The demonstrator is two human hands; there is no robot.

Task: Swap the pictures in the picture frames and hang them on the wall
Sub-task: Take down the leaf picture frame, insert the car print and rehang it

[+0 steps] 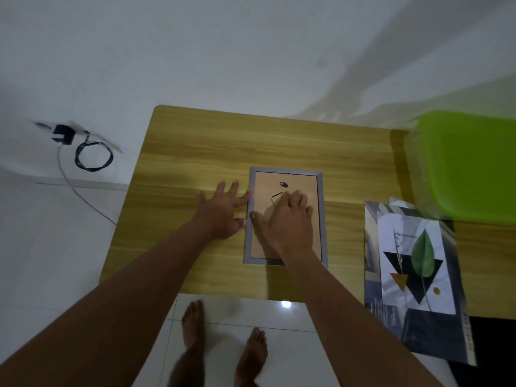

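Observation:
A grey picture frame (323, 219) lies face down on the wooden table (195, 152), its brown backing board (268, 185) up, with a black hanger and small clips near the top. My right hand (287, 222) rests flat on the backing board, thumb at the frame's left edge. My left hand (223, 210) lies on the table beside the frame's left edge, fingers spread, fingertips touching the edge. A leaf picture (416, 263) lies loose on a dark sheet (435, 339) at the table's right.
A green plastic lid or bin (469, 163) stands at the table's far right. A black plug and coiled cable (92, 155) hang on the white wall at left. My bare feet stand on the white tiled floor (279, 317) before the table's front edge.

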